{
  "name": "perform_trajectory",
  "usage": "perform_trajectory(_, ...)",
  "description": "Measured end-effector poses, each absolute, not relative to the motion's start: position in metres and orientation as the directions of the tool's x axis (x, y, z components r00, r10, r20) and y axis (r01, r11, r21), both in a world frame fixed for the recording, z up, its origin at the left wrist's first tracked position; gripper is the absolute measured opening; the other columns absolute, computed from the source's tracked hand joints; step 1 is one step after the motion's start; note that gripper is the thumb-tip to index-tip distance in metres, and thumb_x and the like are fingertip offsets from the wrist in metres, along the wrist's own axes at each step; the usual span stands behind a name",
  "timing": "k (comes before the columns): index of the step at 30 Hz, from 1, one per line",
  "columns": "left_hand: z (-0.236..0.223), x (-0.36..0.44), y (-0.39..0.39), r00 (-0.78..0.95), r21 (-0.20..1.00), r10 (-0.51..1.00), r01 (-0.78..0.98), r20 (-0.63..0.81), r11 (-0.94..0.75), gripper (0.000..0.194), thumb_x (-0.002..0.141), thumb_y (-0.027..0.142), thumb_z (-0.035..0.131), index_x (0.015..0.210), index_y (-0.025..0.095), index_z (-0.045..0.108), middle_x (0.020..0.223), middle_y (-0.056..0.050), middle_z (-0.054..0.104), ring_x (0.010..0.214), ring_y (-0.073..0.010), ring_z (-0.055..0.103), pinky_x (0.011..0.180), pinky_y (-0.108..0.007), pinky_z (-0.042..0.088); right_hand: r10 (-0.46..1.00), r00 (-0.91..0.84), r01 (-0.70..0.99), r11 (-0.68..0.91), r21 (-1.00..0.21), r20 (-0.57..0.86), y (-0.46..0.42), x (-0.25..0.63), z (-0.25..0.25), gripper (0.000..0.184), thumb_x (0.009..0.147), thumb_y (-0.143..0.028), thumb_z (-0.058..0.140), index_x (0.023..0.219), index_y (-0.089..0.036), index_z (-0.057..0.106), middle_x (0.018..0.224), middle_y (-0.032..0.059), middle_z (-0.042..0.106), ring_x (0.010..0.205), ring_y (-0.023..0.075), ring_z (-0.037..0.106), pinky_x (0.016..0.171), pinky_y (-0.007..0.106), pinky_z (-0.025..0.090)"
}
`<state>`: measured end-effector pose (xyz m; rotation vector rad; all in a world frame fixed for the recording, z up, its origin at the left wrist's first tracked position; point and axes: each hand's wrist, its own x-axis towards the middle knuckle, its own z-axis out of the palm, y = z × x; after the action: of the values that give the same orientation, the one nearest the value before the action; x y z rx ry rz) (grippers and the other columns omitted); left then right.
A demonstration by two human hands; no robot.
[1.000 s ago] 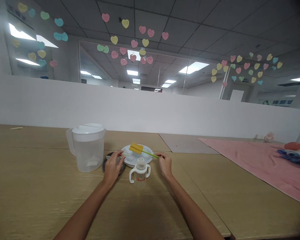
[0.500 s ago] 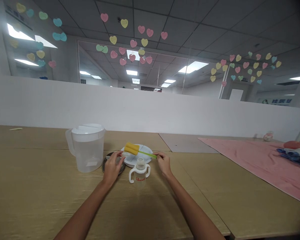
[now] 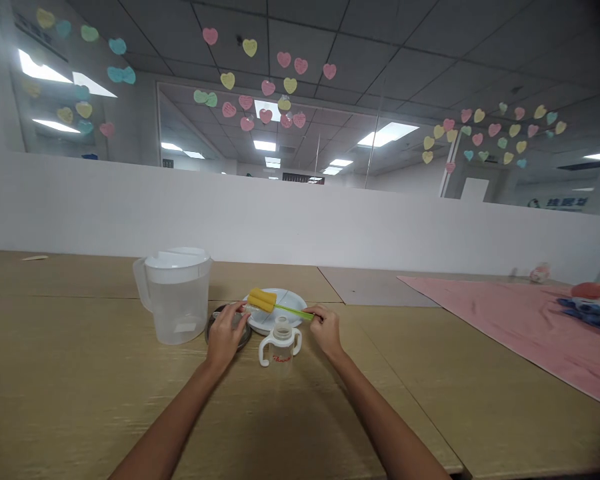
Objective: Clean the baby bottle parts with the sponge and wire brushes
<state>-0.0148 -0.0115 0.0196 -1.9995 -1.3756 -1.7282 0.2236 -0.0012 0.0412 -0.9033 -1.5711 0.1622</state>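
My right hand [image 3: 326, 328] pinches the green handle of a sponge bottle brush [image 3: 263, 300], whose yellow head points left over a white plate [image 3: 296, 298]. My left hand [image 3: 226, 333] is closed on a small clear piece [image 3: 251, 309] beside the sponge; its exact kind is hard to make out. A dark round dish [image 3: 245, 342] lies partly hidden under my left hand. In front of the plate stands an open baby bottle [image 3: 281, 347] with two white handles and red lettering, apart from both hands.
A translucent lidded pitcher [image 3: 178, 293] stands left of my left hand. On the right, a pink cloth [image 3: 500, 320] covers the table, with blue and red items [image 3: 593, 303] on it. A low white partition [image 3: 280, 220] runs along the back.
The brush has shifted slightly, its sponge head now a little lower and its handle sloping down more toward my right hand. My left hand stays nearly in place.
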Motion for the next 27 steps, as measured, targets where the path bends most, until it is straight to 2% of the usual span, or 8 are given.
perform_trajectory(12,0.0223,-0.0153,-0.013,-0.04,0.349,0.522,0.787,0.852,-0.509,0.028,0.086,0.033,0.043,0.106,0.02,0.058,0.093,-0.006,0.063,0.088,-0.0199,0.057,0.079,-0.034,0.044,0.569,0.092,0.451,0.708,-0.544,0.817,-0.005,0.222,0.0425,0.038,0.053,-0.01,0.034,0.064,-0.016,0.07,0.058,0.0027,0.06,0.055,0.0135,0.054,0.051,0.021,0.038)
perform_trajectory(21,0.0212,-0.0167,-0.0118,-0.049,0.356,0.54,0.8,0.84,-0.482,0.03,0.085,0.034,0.043,0.107,0.022,0.059,0.093,-0.006,0.063,0.089,-0.0208,0.058,0.079,-0.034,0.044,0.567,0.079,0.465,0.706,-0.534,0.82,-0.0069,0.222,0.0446,0.036,0.052,-0.011,0.035,0.062,-0.017,0.069,0.058,0.0024,0.06,0.054,0.0134,0.053,0.05,0.022,0.037)
perform_trajectory(27,0.0207,-0.0169,-0.0111,-0.06,0.367,0.557,0.808,0.829,-0.46,0.032,0.086,0.033,0.042,0.109,0.018,0.058,0.094,-0.007,0.063,0.088,-0.0216,0.057,0.08,-0.036,0.044,0.571,0.094,0.458,0.703,-0.545,0.816,-0.0064,0.223,0.0454,0.037,0.051,-0.011,0.034,0.06,-0.017,0.069,0.057,0.0026,0.061,0.054,0.0135,0.054,0.05,0.022,0.039)
